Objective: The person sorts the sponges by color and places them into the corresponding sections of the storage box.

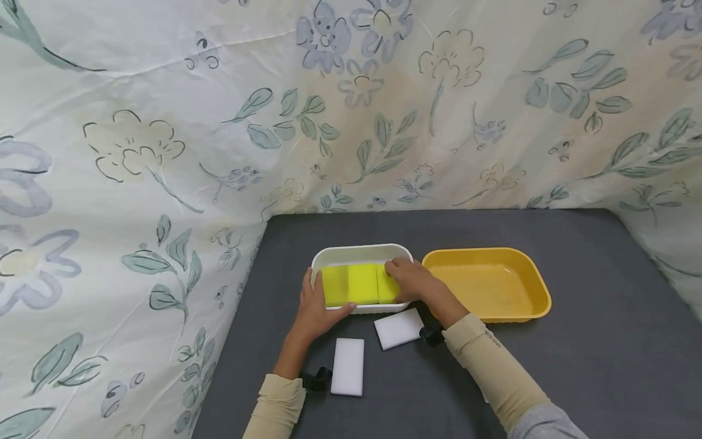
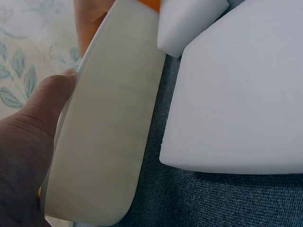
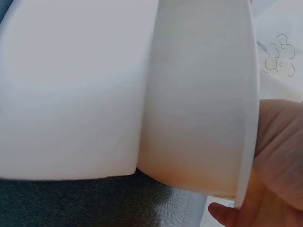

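A white rectangular plastic tray holds three bright-yellow rectangular blocks; the left hand, thumb spread wide, touches the tray's left end; the right hand has fingers bent over its rightmost block, grip unclear; two white rectangular blocks lie before the tray.

Looks like a screened-off tabletop work spot, judging by flowered cloth hanging behind and along both sides of a dark table, but can't be placed as home or workshop.
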`<state>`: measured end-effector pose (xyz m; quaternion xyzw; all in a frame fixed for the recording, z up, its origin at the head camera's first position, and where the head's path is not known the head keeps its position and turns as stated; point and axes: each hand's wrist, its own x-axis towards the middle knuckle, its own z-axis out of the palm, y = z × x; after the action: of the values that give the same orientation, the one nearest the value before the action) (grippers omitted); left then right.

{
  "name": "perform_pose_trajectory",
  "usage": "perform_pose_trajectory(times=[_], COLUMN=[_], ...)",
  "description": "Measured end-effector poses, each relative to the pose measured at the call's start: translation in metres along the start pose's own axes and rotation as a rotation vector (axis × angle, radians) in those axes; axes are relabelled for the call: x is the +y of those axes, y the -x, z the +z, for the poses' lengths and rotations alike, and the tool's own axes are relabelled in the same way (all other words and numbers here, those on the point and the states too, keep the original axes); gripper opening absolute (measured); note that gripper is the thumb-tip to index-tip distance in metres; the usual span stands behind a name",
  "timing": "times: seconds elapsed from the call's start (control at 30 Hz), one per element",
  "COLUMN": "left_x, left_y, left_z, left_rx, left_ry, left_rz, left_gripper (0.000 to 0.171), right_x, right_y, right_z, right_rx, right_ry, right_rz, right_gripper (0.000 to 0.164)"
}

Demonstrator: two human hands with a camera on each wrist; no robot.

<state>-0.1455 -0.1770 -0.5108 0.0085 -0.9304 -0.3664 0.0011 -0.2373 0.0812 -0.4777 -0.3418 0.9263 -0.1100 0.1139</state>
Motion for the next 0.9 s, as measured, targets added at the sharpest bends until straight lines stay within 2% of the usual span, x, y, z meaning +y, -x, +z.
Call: perform_pose_trajectory(times=[0.27,0.37,0.53,0.63,0.77,0.9], left_x=[0.001,0.000,0.000,0.000,0.001,0.001], left_y=[-0.001,-0.001,0.003,0.003,0.003,0.003], left_z=[0.003,0.003,0.002,0.002,0.001,0.001], left_rx=[0.002,0.009,0.005,0.008,0.007,0.002], left_ry=[-0.005,-0.012,-0.009,-0.006,-0.006,-0.007], left_rz=[-0.012,-0.010,-0.002,-0.001,0.004,0.001], left_gripper=[0.115,0.114,0.114,0.114,0.114,0.114], right_x=[0.003,0.003,0.006,0.010,0.025,0.050], right_y=[0.009,0.019,0.047,0.070,0.108,0.151], right_z=[-0.005,-0.002,0.007,0.010,0.013,0.016], right_rx=[-0.017,0.017,0.198,0.322,0.483,0.663], right_ry=[-0.036,-0.082,-0.169,-0.212,-0.252,-0.276], right_rz=[-0.019,-0.041,-0.134,-0.153,-0.102,-0.023], right_gripper=[0.057,0.054,0.045,0.044,0.042,0.036])
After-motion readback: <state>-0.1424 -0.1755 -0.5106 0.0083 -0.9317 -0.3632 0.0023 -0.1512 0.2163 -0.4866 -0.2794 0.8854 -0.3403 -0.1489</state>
